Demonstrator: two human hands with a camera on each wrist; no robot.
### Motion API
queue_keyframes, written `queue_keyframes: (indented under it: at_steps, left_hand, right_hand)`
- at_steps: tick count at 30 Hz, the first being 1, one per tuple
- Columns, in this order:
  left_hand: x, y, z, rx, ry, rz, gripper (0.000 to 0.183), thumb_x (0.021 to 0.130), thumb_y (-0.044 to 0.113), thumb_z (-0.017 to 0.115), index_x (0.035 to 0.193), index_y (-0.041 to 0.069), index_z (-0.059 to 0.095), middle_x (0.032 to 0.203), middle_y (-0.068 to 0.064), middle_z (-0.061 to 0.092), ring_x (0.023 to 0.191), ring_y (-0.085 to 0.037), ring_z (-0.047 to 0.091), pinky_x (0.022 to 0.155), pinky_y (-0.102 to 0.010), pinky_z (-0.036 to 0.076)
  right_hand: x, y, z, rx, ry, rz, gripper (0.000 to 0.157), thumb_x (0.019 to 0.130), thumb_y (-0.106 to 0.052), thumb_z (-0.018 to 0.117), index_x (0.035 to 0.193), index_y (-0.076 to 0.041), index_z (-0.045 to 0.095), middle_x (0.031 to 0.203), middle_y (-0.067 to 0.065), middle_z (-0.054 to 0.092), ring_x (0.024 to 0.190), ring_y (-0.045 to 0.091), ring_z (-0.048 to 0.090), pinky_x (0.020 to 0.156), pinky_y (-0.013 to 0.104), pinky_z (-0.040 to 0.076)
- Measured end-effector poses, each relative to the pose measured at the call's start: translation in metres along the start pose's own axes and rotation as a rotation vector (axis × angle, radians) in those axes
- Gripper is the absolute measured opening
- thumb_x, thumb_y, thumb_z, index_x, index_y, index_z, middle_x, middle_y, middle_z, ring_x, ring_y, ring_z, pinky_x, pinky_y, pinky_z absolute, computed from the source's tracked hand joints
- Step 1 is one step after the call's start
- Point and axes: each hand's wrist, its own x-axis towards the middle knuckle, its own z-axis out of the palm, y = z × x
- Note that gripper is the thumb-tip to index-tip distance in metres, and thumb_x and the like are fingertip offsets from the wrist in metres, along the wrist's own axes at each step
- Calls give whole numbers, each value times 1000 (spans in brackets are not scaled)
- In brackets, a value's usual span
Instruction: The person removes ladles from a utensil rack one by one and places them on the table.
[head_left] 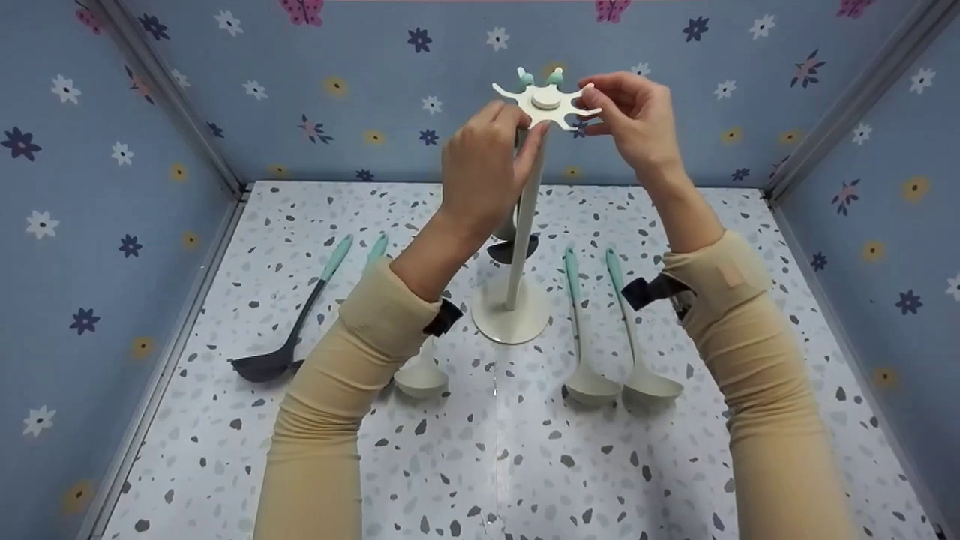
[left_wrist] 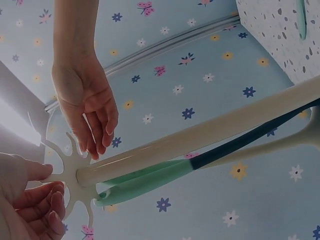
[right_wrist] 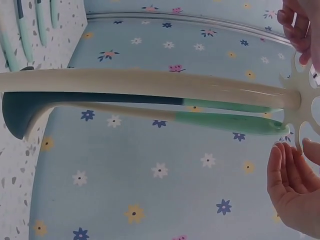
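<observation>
A cream stand carries a ring of curved hooks (head_left: 547,101) on top of its pole (head_left: 529,202). My left hand (head_left: 484,161) grips a hook on the ring's near left side, thumb low and fingers curled. On the right side, my right hand (head_left: 637,124) pinches a hook tip between thumb and fingers. Two utensils with teal handles (right_wrist: 225,122) hang from the far hooks. One has a dark shaft and dark head (right_wrist: 17,112); the other is beige, its head mostly hidden behind the dark one in the right wrist view.
The round base (head_left: 510,319) stands on a speckled table. Two pale ladles (head_left: 592,386) lie to its right. Left of it lie a dark ladle (head_left: 262,366) and a pale ladle (head_left: 421,379); my left sleeve partly covers utensils there. Flowered walls (head_left: 420,97) enclose the table's back and sides.
</observation>
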Motion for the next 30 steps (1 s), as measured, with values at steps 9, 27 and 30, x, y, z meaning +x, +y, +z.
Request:
queue_keyframes:
  at_steps: [9,27,30]
  left_hand:
    - [0,-3,1,-52,17,-2,25,91,21,51,82,0,61,75,-9,56,64,-17,52,57,-27,42]
    - [13,-44,1,-286,125,-11,24,90,16,53,80,-2,65,68,-10,57,58,-16,46,56,-24,34]
    - [17,-48,1,-354,129,-43,22,88,15,55,79,-2,66,63,-8,56,54,-14,44,52,-21,32]
  right_hand:
    - [-2,0,1,151,42,80,9,82,2,59,88,8,62,82,16,63,74,25,60,62,26,51]
    - [-24,-7,19,132,114,-93,4,79,5,62,81,8,63,73,19,62,60,21,58,60,28,51]
    - [-28,-11,23,129,122,-98,3,78,7,62,81,8,63,73,18,62,60,21,58,60,27,50]
